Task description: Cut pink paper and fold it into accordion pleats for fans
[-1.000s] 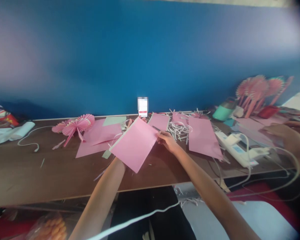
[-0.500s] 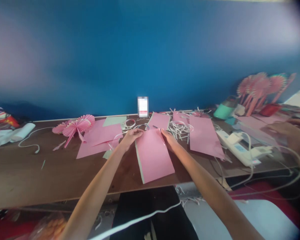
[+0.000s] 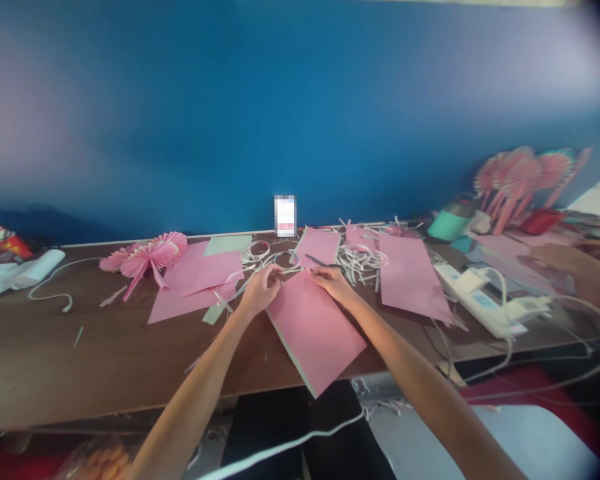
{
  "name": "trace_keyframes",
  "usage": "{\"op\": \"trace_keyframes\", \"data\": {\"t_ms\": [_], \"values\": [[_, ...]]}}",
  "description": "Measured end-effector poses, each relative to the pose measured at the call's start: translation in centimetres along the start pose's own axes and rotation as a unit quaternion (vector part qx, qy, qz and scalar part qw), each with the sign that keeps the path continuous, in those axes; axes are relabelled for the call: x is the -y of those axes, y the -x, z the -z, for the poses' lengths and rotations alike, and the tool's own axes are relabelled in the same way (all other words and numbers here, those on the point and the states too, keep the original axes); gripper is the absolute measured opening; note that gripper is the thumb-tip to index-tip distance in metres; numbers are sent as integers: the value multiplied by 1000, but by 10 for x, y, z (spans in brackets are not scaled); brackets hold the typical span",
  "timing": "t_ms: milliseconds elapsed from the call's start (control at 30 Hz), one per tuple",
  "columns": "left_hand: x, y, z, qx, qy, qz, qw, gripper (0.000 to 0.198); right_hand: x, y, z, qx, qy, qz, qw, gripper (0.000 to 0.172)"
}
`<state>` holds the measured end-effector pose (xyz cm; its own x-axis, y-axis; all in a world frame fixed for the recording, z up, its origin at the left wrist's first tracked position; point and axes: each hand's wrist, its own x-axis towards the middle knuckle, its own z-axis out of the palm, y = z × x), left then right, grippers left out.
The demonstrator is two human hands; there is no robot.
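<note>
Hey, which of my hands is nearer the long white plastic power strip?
Right. Your right hand is left of the power strip, with a rectangular pink paper sheet between them; your left hand is farther left, beyond the right.

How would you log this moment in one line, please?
left hand: at pink paper, far end | right hand: same end, holding dark tool | white strips: beside right hand

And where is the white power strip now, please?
In the head view, the white power strip lies on the table at right, just beyond a pink paper sheet.
</note>
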<state>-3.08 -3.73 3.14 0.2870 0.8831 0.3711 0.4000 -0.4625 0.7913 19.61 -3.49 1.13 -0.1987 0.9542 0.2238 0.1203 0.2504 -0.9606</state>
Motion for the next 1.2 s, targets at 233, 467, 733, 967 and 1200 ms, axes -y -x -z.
{"op": "trace_keyframes", "data": {"t_ms": [233, 467, 733, 967, 1200], "values": [[-24, 1, -15, 17, -37, -26, 999, 21, 1, 4, -6, 30, 57, 10, 998, 12], [-23, -1, -22, 80, -16, -11, 997, 22, 6, 7, -12, 62, 74, 44, 994, 7], [-20, -1, -20, 73, 64, 14, 995, 21, 18, 7, -9, 100, 33, 47, 993, 24], [-16, 0, -27, 88, 74, 29, 993, 19, 15, 6, -10, 115, 40, 40, 992, 8], [-20, 1, -25, 92, 112, 19, 989, 21, 16, 5, -5, 108, -49, -10, 993, 13]]}}
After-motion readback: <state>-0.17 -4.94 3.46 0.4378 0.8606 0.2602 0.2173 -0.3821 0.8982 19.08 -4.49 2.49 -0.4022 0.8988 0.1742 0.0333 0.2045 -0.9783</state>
